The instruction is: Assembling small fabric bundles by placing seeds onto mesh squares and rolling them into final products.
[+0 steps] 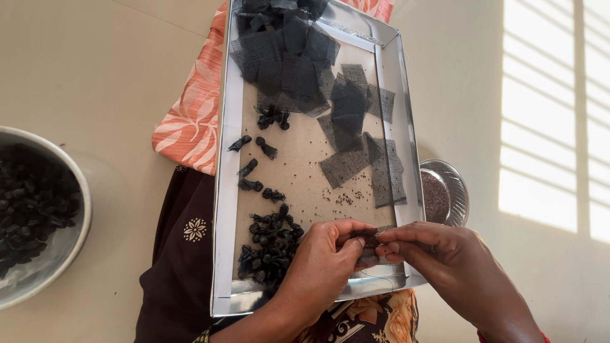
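- The left hand [321,260] and right hand [438,254] are meeting fingertip to fingertip over the near end of the tray [223,190], both pinching a small mesh square [375,236] between them.
- Tied black bundles [270,251] are lying just left of the left hand.
- Flat mesh pieces [346,121] are lying farther up the tray.
- A small steel bowl [454,190] is sitting beside the tray, above the right hand.

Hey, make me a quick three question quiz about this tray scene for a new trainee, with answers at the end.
1. True or false: both hands pinch one small mesh piece over the tray's near edge.
2. Which sits right of the tray: A) small steel bowl of dark seeds, B) a cup?
3. What lies beside the left hand on the tray?

Key: 1 true; the right hand meets it there. 2 A. 3 A heap of tied black mesh bundles.
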